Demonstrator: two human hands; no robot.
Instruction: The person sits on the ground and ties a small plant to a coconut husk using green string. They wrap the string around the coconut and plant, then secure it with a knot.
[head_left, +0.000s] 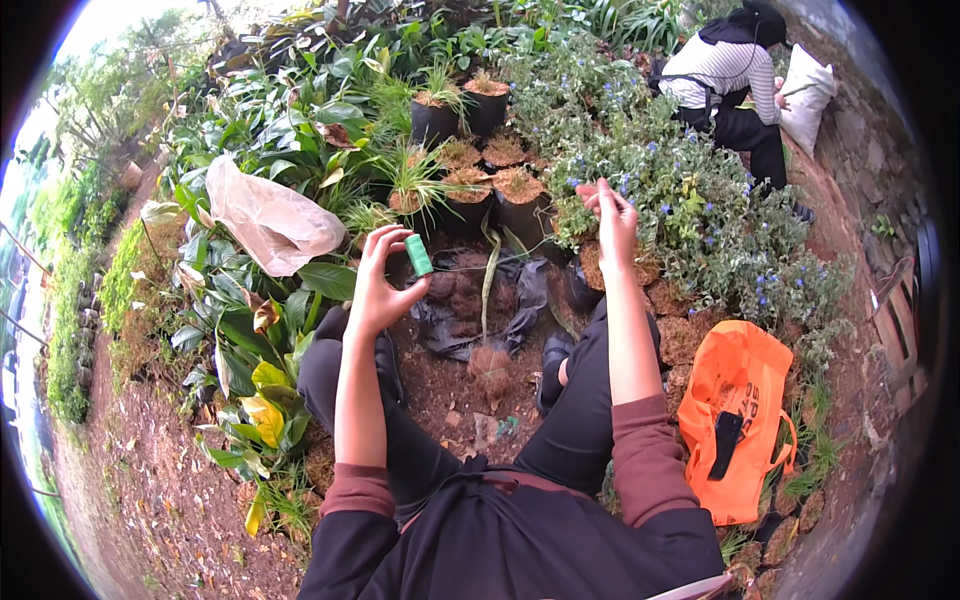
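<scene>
My left hand (379, 281) holds a small green spool of thread (418, 256) between thumb and fingers, above my left knee. A fine thread leads off the spool toward the right, too thin to follow all the way. My right hand (616, 225) is raised at the right, thumb and fingertips pinched on what seems to be that thread. Between my feet lies a fibre-wrapped root ball (489, 373), bound with thread. A long pale green stem (490, 281) extends from it away from me. Beneath the stem, brown coir fibre (469, 289) rests on a black plastic sheet (531, 296).
Black-bagged potted plants (466, 196) stand ahead. Leafy plants (247, 330) crowd my left, with a clear plastic bag (270, 217) on them. Blue-flowered plants (675, 195) spread right. An orange bag (735, 420) bears a phone (724, 445). Another person (724, 82) handles a white sack (808, 97).
</scene>
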